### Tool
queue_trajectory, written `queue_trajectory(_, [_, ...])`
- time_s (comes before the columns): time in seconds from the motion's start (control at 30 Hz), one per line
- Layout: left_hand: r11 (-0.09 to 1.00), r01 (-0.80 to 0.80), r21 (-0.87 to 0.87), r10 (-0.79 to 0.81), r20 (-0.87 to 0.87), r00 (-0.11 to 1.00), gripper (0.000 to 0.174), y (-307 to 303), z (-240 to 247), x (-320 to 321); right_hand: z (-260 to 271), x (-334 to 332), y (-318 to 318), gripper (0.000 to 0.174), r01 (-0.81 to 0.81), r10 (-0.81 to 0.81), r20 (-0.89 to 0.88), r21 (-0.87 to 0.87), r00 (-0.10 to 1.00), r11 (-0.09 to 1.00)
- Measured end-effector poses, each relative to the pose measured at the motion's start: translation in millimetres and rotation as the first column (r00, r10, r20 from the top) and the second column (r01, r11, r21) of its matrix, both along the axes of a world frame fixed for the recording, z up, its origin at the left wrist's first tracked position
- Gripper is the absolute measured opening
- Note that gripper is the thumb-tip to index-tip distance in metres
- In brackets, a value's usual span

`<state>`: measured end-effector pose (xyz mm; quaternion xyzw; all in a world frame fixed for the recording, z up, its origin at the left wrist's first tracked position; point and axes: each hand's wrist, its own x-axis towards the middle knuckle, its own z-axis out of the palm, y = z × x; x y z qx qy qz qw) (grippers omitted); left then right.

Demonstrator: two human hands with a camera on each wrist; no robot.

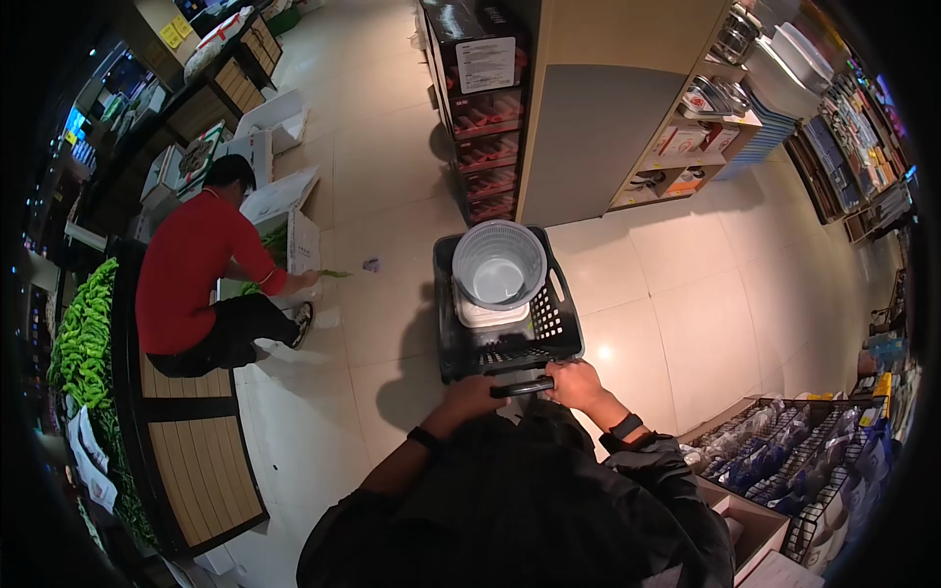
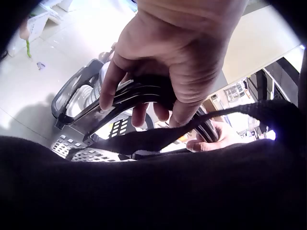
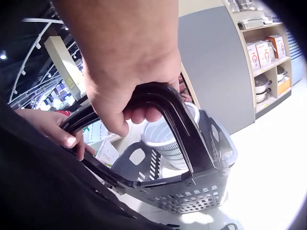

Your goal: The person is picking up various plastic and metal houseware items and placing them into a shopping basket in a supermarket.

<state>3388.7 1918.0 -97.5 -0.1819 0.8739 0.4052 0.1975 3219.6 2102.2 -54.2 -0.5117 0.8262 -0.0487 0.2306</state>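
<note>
The black handle (image 1: 522, 388) of a dark shopping basket (image 1: 444, 318) is gripped by two bare hands just in front of the body. By the left hand (image 1: 473, 399), one end of the grip is held, fingers bent round it; by the right hand (image 1: 578, 384), the other end is clasped, its fingers closed underneath. The basket is positioned ahead of the hands, near the middle of the aisle, its long axis pointed roughly forward, away from the body, with the handle set at the near end. Carried inside is a light grey slatted bin (image 1: 500, 265), upright with its mouth up; a white item (image 1: 490, 316) is partly hidden by it. To the left, a crouching person in a red shirt (image 1: 196, 265) is seen beside white boxes (image 1: 305, 243), a green stalk (image 1: 335, 273) held in one hand. Farther ahead, red-packed goods (image 1: 487, 150) are stacked beside a grey panel (image 1: 598, 137).
</note>
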Motion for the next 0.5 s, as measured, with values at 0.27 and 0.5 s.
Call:
queue_trajectory(0.27, [0.997, 0.072, 0.039, -0.072, -0.011, 0.997, 0.052, 9, -3, -5, 2, -6, 10, 0.028, -0.03, 0.025, -0.057, -0.087, 0.998, 0.996])
queue_trajectory(0.5, [0.989, -0.121, 0.083, 0.12, 0.027, 0.992, 0.047, 33, 11, -10, 0, -31, 12, 0.028, -0.142, 0.139, -0.035, -0.158, 0.99, 0.977])
